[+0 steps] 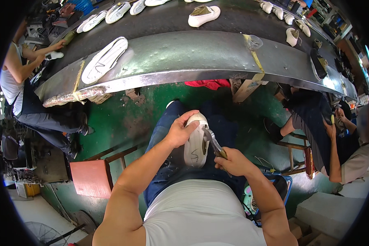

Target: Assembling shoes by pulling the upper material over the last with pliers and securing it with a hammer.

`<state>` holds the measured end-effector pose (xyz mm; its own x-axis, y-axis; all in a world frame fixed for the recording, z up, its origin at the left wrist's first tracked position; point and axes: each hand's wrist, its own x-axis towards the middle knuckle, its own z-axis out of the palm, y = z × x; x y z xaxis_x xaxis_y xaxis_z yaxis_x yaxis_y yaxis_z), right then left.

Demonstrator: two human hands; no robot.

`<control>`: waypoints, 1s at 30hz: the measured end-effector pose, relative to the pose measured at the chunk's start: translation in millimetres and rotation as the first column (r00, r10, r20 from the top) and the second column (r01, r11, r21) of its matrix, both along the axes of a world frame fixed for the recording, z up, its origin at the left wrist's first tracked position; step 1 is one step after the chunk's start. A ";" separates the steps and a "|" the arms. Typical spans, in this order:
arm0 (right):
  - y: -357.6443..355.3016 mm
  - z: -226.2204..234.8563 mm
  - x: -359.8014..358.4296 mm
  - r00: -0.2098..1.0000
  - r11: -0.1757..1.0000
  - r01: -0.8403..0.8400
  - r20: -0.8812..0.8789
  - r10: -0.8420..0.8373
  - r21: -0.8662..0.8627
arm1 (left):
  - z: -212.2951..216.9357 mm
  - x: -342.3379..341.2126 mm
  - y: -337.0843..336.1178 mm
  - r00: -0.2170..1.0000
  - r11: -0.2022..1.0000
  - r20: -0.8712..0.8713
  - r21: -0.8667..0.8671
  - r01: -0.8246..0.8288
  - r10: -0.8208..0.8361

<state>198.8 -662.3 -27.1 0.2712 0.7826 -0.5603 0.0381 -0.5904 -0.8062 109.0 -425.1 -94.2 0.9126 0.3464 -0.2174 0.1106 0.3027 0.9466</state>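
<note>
Left hand (179, 133) fingers curled over white shoe (195, 143) toe; right hand (232, 161) fingers clenched round pincers (213, 142), jaw tips hidden behind shoe

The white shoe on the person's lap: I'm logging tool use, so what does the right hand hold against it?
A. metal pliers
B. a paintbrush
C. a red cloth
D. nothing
A: the right hand grips metal pliers whose tip meets the edge of the white shoe, sole side up, while the left hand steadies the shoe at its upper end.
</note>
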 end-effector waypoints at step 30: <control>-35.5 -16.0 14.8 0.923 0.995 0.018 0.383 0.022 -0.100 | -14.7 -47.4 -41.1 0.862 0.900 -0.386 0.149 0.409 -0.328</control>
